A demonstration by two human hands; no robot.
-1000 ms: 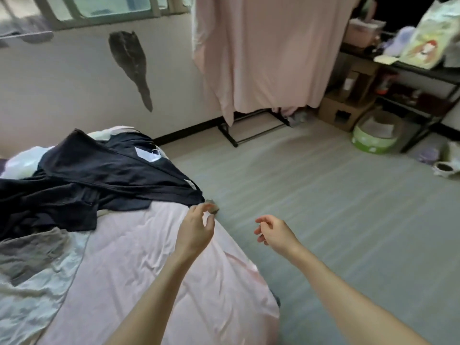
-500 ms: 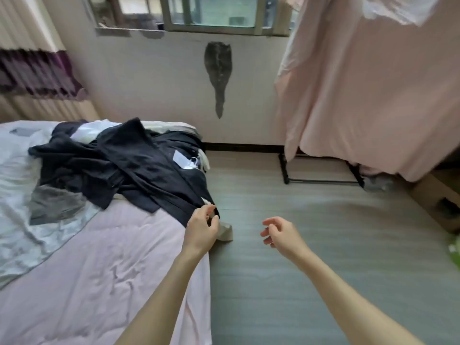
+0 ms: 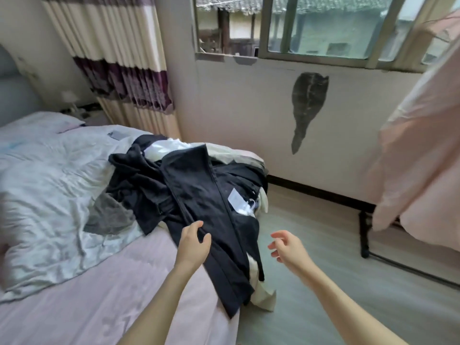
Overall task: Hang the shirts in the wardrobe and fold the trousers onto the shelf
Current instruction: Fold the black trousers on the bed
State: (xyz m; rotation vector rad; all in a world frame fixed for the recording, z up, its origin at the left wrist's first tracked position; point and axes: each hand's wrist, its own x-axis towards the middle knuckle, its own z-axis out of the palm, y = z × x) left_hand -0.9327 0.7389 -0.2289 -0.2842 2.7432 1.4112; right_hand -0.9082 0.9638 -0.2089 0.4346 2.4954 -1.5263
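Head camera, the only view, looking down over the bed. A heap of dark clothes sits at the bed's far right corner, near the wall under the window. On top, a long black garment runs from the heap toward the near right edge, its lower end drooping over the side. It looks like trousers laid lengthwise, though I can't be sure from here. A small white tag shows beside it, with pale fabric underneath.

The left hand is right at the garment's left edge, fingers curled and half open, thumb spread, tips touching or just above the cloth. No closed pinch yet, nothing lifted. The right hand floats off the bed's right edge, over the floor, fingers loosely curled and empty, well apart from the cloth.

Where does that leave the job? By my reading, right at the start. Everything is in one tangled pile: nothing folded, nothing on a hanger. No wardrobe or shelf is in sight. A pink sheet hangs over a black rack on the right. All the sorting, folding and hanging remains.
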